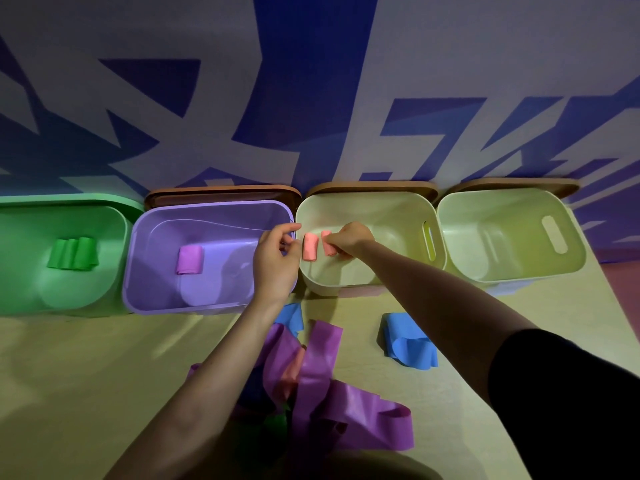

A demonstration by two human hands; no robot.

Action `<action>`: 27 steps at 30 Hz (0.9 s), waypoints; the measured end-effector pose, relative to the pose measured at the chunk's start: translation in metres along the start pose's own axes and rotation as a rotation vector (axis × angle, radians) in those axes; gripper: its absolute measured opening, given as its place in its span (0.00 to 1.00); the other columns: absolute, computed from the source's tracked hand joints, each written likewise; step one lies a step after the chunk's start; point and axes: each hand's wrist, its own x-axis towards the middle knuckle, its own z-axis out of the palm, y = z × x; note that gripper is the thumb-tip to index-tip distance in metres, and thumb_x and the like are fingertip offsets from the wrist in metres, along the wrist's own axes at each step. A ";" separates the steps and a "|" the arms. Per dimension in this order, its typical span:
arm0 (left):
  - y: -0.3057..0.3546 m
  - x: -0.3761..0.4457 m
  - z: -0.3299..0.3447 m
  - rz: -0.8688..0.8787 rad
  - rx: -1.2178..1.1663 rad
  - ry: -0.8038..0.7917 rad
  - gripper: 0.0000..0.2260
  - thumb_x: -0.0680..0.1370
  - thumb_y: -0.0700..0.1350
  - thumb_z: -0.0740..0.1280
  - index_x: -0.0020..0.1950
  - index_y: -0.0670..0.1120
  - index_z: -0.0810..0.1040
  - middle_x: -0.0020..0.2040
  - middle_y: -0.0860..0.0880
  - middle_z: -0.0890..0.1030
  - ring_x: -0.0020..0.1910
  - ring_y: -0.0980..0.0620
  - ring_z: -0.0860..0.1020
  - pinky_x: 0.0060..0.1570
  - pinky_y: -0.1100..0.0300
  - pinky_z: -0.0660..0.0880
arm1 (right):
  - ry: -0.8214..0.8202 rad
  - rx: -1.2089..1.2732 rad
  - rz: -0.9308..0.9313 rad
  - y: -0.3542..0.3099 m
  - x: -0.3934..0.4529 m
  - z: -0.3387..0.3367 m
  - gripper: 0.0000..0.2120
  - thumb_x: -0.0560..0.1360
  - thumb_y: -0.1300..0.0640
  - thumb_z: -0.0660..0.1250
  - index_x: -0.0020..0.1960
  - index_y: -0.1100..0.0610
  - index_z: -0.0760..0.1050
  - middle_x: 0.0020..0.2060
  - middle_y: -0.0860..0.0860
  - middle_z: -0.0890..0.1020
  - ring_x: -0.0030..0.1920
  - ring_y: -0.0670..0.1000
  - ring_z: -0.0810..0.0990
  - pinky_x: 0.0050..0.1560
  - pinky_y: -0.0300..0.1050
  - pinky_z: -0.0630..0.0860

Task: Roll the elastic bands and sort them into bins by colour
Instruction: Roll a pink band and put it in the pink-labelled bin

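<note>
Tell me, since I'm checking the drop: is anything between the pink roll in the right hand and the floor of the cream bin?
Nothing visible blocks it. The right hand grips a pink roll already inside the cream bin, beside a second pink roll lying clear to its left. The floor directly beneath the hand is hidden.

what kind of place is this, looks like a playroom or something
Probably a playroom or activity room, though that's a guess: a wall painted with big blue graphic shapes, a row of pastel plastic bins such as the purple plastic bin, and a pale tabletop.
</note>
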 end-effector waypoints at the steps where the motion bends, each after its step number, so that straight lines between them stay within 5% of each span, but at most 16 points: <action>1: 0.000 0.000 0.000 -0.002 -0.001 0.000 0.13 0.76 0.35 0.64 0.55 0.49 0.80 0.46 0.47 0.74 0.39 0.58 0.73 0.43 0.69 0.69 | 0.007 -0.003 0.002 0.000 0.000 -0.001 0.18 0.72 0.45 0.66 0.32 0.58 0.75 0.29 0.53 0.77 0.35 0.54 0.77 0.35 0.41 0.72; 11: 0.001 0.000 0.000 0.003 0.009 0.001 0.13 0.76 0.34 0.64 0.55 0.48 0.80 0.46 0.46 0.74 0.38 0.58 0.73 0.41 0.74 0.68 | -0.019 0.023 0.027 0.000 0.004 -0.002 0.11 0.71 0.54 0.67 0.33 0.58 0.74 0.33 0.54 0.78 0.36 0.53 0.76 0.32 0.40 0.71; 16: 0.001 0.000 0.000 0.007 0.015 0.001 0.13 0.76 0.35 0.64 0.56 0.48 0.80 0.46 0.46 0.74 0.39 0.58 0.73 0.41 0.74 0.68 | -0.016 -0.008 0.013 0.000 0.006 0.003 0.17 0.71 0.47 0.69 0.31 0.58 0.74 0.32 0.54 0.78 0.35 0.52 0.76 0.37 0.42 0.72; 27: 0.001 0.000 0.000 0.006 0.020 -0.006 0.13 0.76 0.35 0.64 0.56 0.49 0.80 0.46 0.46 0.74 0.39 0.57 0.73 0.41 0.74 0.68 | 0.017 0.037 0.025 0.001 0.001 -0.004 0.14 0.72 0.45 0.65 0.37 0.56 0.73 0.36 0.53 0.78 0.39 0.53 0.77 0.29 0.39 0.66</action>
